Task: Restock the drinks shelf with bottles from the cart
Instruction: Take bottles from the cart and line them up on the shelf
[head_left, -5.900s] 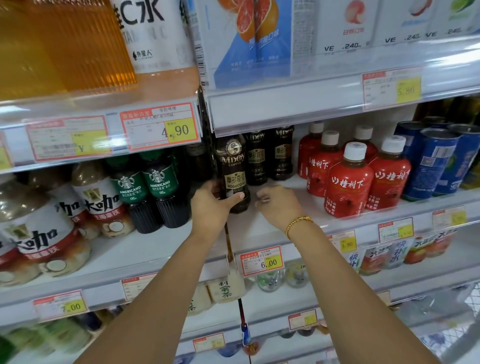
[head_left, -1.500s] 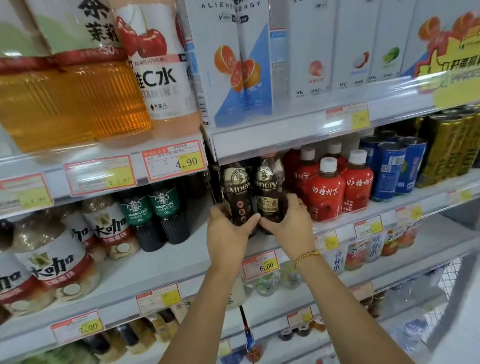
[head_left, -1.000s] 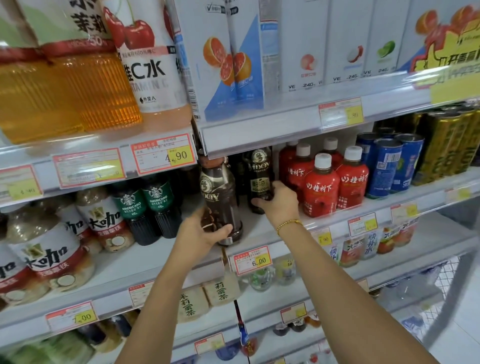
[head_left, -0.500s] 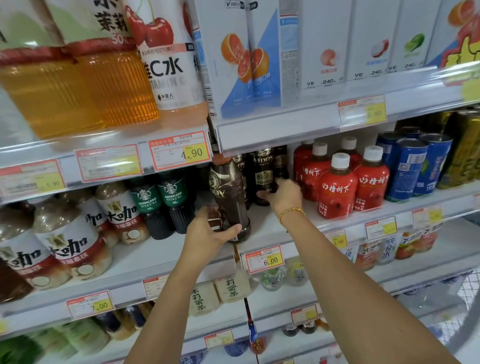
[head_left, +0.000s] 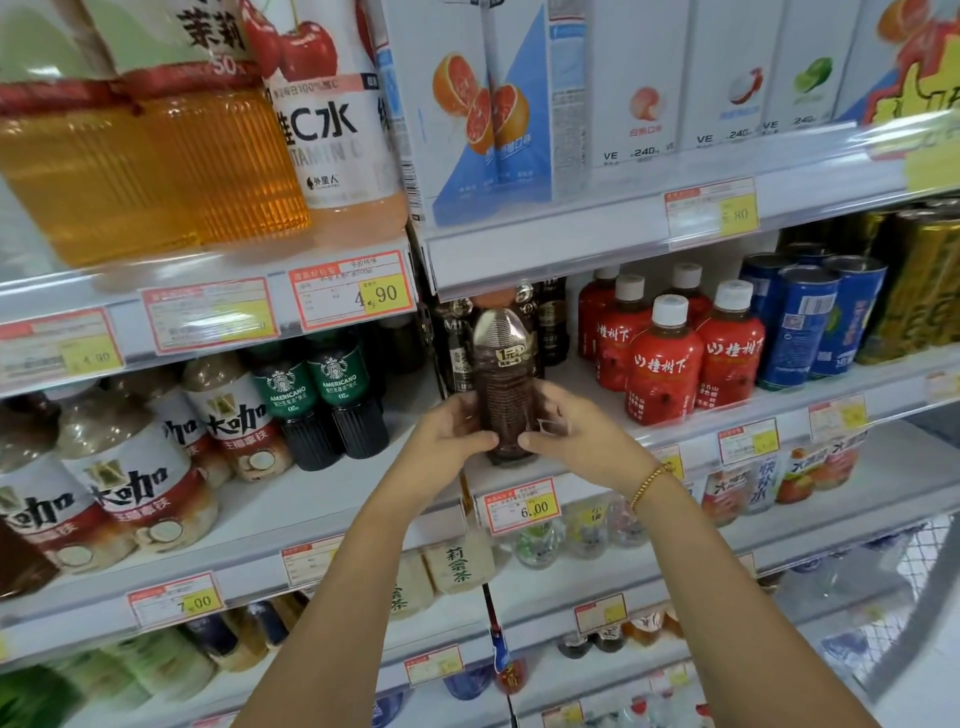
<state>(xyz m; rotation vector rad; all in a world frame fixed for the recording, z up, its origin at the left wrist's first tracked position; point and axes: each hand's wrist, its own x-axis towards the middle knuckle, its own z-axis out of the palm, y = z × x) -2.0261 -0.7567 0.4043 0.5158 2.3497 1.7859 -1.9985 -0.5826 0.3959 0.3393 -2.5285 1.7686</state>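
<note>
A dark brown coffee bottle (head_left: 504, 384) stands upright near the front of the middle drinks shelf (head_left: 613, 457), its ribbed back turned towards me. My left hand (head_left: 447, 441) grips its lower left side. My right hand (head_left: 571, 431), with a gold bead bracelet on the wrist, grips its lower right side. More dark coffee bottles (head_left: 550, 322) stand in rows behind it, partly hidden. The cart is out of view except for a bit of wire mesh (head_left: 914, 561) at the lower right.
Red bottles with white caps (head_left: 670, 358) stand just right of the coffee row, then blue cans (head_left: 810, 322). Green-labelled Americano bottles (head_left: 332, 395) and big latte bottles (head_left: 130, 483) fill the shelf to the left. The upper shelf edge (head_left: 571, 249) hangs low over the bottle tops.
My right hand has come off the rear bottles and joined my left on the front coffee bottle. That bottle has shifted right and stands straighter, with its back label towards me.
</note>
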